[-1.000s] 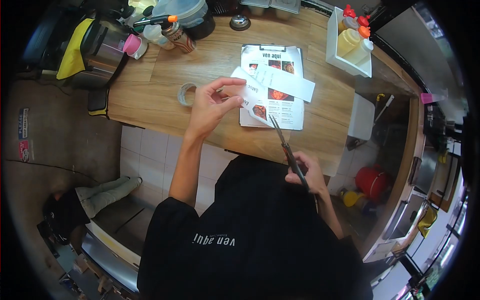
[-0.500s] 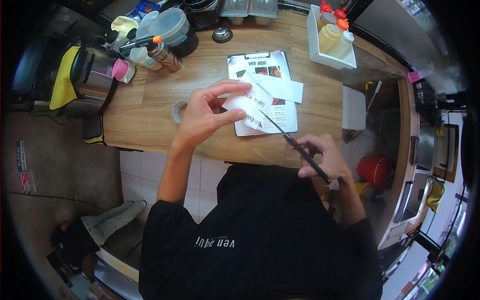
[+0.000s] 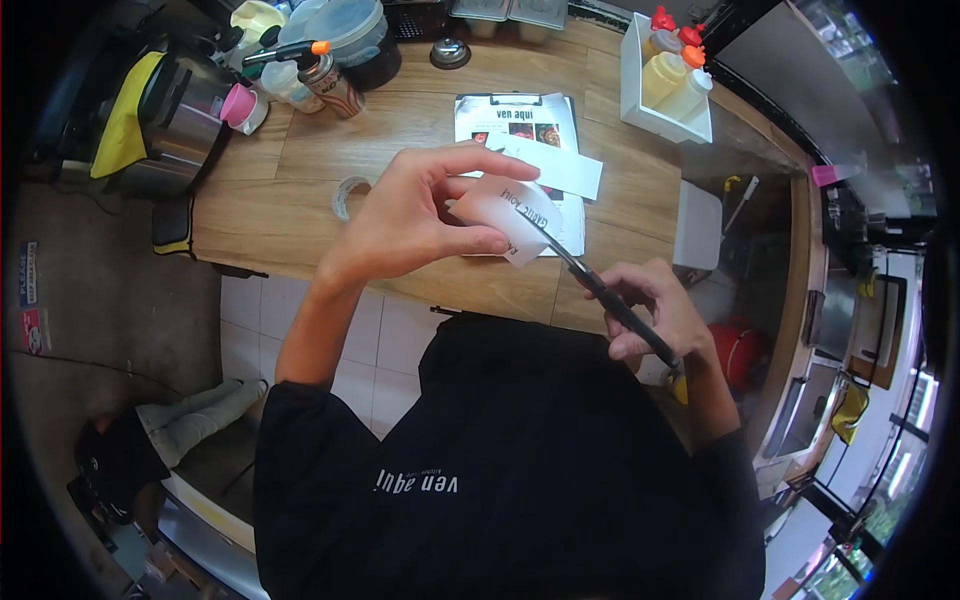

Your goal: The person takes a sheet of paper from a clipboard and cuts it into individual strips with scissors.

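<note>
My left hand pinches a curled white paper printed with dark lettering, part of which reads "garlic aioli". In my right hand is a pair of black-handled scissors, their blades reaching up and left onto the paper. Whether the blades are parted I cannot tell. Beneath the paper lies a clipboard holding a printed "ven aqui" menu. A white paper strip rests across that menu. To the left of my left hand, a roll of tape sits on the wooden table.
A white caddy of sauce bottles stands back right on the wooden table. Back left are a torch-topped gas can, a lidded tub and a pink cup. A call bell sits behind. Another person is at lower left.
The scissor blades have moved further over the paper, and the paper has tilted in my left hand. The whole view has shifted slightly.
</note>
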